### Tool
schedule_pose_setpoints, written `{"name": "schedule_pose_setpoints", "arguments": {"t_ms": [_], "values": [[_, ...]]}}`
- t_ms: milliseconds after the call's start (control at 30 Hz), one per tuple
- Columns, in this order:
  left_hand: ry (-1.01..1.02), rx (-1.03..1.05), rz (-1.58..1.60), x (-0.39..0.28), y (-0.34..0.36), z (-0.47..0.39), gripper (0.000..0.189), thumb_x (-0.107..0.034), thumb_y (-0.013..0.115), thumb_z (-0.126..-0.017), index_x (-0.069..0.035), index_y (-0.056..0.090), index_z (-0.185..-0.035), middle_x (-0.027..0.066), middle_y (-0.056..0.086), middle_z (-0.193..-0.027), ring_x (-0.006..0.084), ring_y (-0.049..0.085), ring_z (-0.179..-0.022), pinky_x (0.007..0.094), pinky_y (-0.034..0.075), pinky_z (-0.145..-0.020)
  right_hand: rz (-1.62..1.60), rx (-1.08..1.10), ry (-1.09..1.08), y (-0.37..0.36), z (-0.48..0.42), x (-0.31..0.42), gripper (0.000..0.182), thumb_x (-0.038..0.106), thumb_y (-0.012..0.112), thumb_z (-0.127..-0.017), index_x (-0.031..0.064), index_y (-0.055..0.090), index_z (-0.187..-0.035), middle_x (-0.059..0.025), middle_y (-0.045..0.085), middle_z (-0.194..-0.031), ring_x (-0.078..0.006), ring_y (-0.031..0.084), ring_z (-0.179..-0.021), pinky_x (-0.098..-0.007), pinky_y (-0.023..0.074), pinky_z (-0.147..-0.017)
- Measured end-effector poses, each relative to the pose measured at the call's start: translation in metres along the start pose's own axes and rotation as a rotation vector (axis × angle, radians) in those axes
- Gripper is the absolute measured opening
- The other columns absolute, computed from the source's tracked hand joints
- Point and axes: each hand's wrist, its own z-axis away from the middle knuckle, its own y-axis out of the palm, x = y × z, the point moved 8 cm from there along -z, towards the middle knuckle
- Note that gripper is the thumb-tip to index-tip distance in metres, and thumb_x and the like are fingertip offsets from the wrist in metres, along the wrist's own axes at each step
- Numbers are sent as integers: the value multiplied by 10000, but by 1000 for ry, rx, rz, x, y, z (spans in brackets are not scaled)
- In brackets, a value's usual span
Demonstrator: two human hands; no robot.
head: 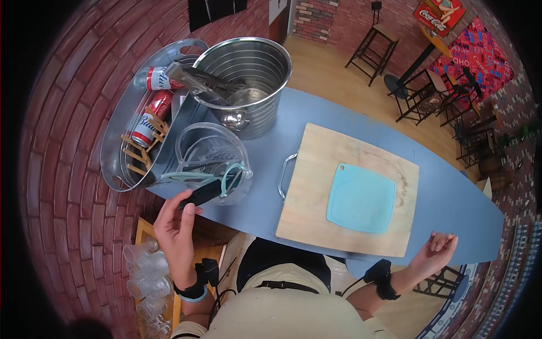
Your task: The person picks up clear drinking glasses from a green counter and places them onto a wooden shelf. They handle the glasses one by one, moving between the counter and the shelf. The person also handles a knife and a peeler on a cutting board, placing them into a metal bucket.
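Note:
My left hand point(178, 229) has thumb and fingers on a black handle point(202, 195) at the near side of a clear plastic pitcher point(214, 146). Light teal handles point(186, 176), like those of scissors or a peeler, rest across the pitcher; how far the black tool reaches inside is hard to tell. My right hand point(440, 245) is loosely curled at the table's near right edge, with nothing visible in it. Between the hands, a light blue cutting board point(362, 199) lies on a wooden board point(309, 212).
A ribbed metal bucket point(262, 114) with tongs point(199, 84) stands behind the pitcher. An oval metal tub point(112, 140) at left holds beer cans point(154, 116), a bottle point(159, 78) and a wooden rack point(139, 156). A metal handle point(283, 178) adjoins the wooden board. Glasses point(150, 279) stand below left.

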Motion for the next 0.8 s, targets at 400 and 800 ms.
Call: {"name": "schedule_pose_setpoints", "arguments": {"t_ms": [400, 800], "values": [[891, -441, -276, -113, -35, 54, 468, -458, 449, -923, 5, 513, -927, 137, 515, -827, 196, 507, -683, 289, 430, -593, 212, 133, 267, -11, -65, -58, 152, 172, 497, -926, 30, 551, -922, -40, 564, -781, -87, 451, -658, -242, 389, -694], [619, 449, 318, -107, 174, 44, 425, -414, 625, -841, -12, 521, -752, 62, 458, -642, 163, 492, -478, 268, 348, -413, 341, 1102, 395, 73, 41, -66, 585, 269, 735, -752, 79, 473, -1239, -109, 436, -1321, -237, 454, -1104, -351, 409, -884]]}}
